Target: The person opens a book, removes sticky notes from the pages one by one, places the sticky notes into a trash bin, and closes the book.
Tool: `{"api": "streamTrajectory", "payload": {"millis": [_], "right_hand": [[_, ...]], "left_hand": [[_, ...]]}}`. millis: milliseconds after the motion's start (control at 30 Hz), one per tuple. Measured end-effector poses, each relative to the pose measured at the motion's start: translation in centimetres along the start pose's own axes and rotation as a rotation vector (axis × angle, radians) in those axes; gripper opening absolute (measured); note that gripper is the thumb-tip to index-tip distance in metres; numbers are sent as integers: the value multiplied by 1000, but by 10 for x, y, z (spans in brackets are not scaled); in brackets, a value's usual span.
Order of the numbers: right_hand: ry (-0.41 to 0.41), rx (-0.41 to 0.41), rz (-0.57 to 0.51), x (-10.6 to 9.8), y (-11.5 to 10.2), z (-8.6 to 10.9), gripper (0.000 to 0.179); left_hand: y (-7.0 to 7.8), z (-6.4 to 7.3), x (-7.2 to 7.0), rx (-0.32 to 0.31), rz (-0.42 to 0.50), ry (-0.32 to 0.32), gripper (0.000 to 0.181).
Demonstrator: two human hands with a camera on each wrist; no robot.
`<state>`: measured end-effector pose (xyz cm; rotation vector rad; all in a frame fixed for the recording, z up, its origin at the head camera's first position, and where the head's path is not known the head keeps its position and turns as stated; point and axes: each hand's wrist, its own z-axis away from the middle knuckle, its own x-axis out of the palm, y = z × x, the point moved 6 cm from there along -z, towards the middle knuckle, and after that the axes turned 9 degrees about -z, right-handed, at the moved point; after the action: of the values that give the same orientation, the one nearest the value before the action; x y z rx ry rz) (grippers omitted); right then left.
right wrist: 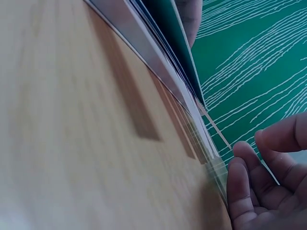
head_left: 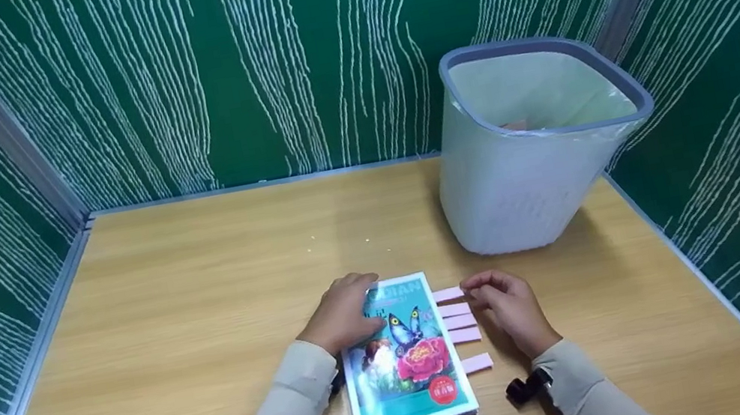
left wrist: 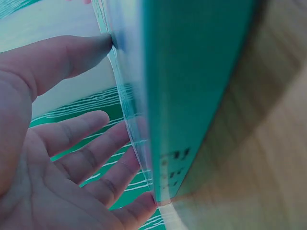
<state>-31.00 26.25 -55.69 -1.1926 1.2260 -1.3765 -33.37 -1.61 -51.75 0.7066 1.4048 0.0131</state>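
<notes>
A paperback book (head_left: 412, 405) with a teal cover, a butterfly and a red flower lies on the table, its spine (left wrist: 192, 96) facing the left wrist view. Several pink paper strips (head_left: 469, 334) stick out from its right side. My left hand (head_left: 344, 312) rests on the upper left of the cover, thumb (left wrist: 72, 55) pressing it and the other fingers fairly straight. At the topmost pink strip (head_left: 448, 294), my right hand (head_left: 514, 311) pinches the outer end with its fingertips; the exact contact is partly hidden by fingers in the right wrist view.
Behind and to the right stands a white bin (head_left: 512, 190) with a grey rim, lined with a bag; something pinkish (head_left: 515, 126) lies inside. Small white crumbs (head_left: 367, 240) dot the wooden table (head_left: 198, 268). Green walls (head_left: 224, 73) with white lines enclose the back and sides.
</notes>
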Motion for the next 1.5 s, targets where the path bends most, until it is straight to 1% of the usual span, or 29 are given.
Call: {"api": "streamTrajectory", "payload": {"millis": [200, 400, 467, 567, 667, 733, 767, 833, 900, 967, 1033, 1067, 1133, 1233, 1267, 1333, 1400, 1500], "right_hand": [[-4, -1, -22, 3, 1, 2, 18], [7, 15, 9, -1, 1, 1, 17], [4, 15, 14, -1, 0, 1, 18], [2, 15, 19, 0, 0, 1, 19], [7, 9, 27, 2, 0, 1, 18], [0, -5, 38, 5, -2, 2, 17], [-6, -21, 60, 7, -5, 3, 16], [-23, -63, 138, 12, -11, 7, 14], [-54, -121, 243, 19, -19, 11, 13], [-86, -159, 355, 27, -25, 14, 13], [-132, -175, 450, 35, -28, 16, 16], [-155, -177, 482, 40, -29, 16, 17], [-184, -159, 541, 46, -29, 16, 18], [-189, -129, 606, 53, -28, 13, 19], [-185, -120, 621, 55, -28, 12, 19], [-175, -104, 634, 56, -28, 11, 18], [-169, -107, 626, 58, -28, 11, 18], [-169, -138, 595, 59, -28, 12, 17]], "left_hand": [[-2, 2, -2, 17, 56, 44, 79], [-3, 0, -5, -11, 168, 61, 81], [-5, 0, -7, -25, 218, 66, 77], [-12, 2, -15, -33, 302, 97, 62], [-23, 6, -23, -30, 418, 150, 44], [-30, 9, -27, -21, 536, 172, 35], [-34, 10, -27, -22, 603, 175, 32], [-43, 13, -28, -10, 739, 182, 28], [-50, 17, -27, 7, 890, 173, 29], [-55, 20, -28, 55, 1036, 171, 30], [-59, 23, -29, 98, 1152, 175, 30], [-61, 24, -29, 122, 1187, 180, 29], [-65, 24, -29, 158, 1214, 193, 27], [-72, 25, -28, 173, 1213, 199, 23], [-74, 25, -27, 174, 1222, 189, 21], [-76, 27, -26, 190, 1276, 164, 20], [-77, 28, -26, 203, 1345, 134, 21], [-78, 32, -28, 232, 1445, 88, 26]]}}
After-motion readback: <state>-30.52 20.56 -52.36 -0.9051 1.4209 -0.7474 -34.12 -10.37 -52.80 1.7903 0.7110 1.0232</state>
